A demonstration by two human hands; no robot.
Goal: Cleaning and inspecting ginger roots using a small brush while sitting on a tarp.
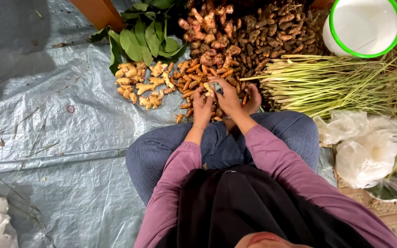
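A person in a mauve long-sleeved top and blue jeans sits cross-legged on a grey tarpaulin [47,151], both hands working at centre frame. The left hand [201,106] and right hand [227,97] meet, fingers curled around a small pale root piece [209,88] pinched between them, just above a heap of orange turmeric fingers [194,78]. Left of the heap lie pale ginger knobs [139,85]; above them, green leaves [145,39]. Darker rhizomes [272,27] fill the top centre. Lemongrass stalks [327,82] stretch to the right, below a green-rimmed white bucket [366,25]. Clear plastic bags [364,147] sit at right.
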